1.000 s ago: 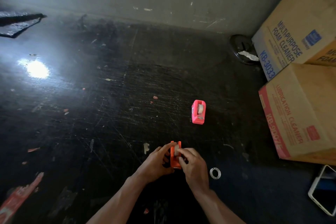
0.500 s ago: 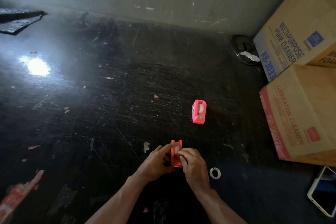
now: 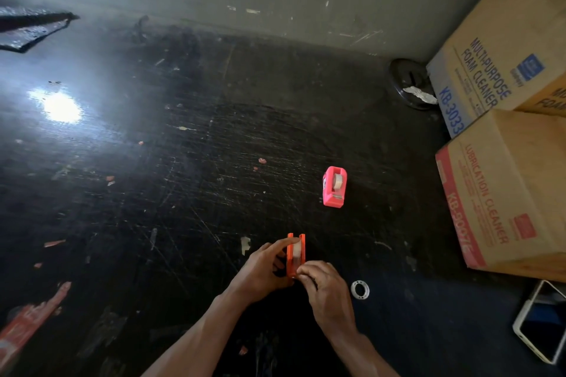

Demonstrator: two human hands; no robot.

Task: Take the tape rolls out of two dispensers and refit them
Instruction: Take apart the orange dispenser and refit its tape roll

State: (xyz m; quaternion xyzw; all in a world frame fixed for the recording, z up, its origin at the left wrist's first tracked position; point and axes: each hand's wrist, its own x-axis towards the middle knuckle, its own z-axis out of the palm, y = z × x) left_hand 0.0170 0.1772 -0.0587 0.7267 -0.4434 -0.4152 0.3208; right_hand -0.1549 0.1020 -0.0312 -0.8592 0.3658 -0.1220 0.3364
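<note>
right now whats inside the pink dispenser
A pale tape roll sits in the pink dispenser, its top showing between the side walls. The walls cover the roll's lower part and its hub.

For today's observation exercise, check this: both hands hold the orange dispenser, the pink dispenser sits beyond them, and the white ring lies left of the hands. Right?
One slip: the head view shows the white ring lying right of the right hand, not left. The left hand and right hand do hold the orange dispenser, with the pink dispenser beyond them.
</note>
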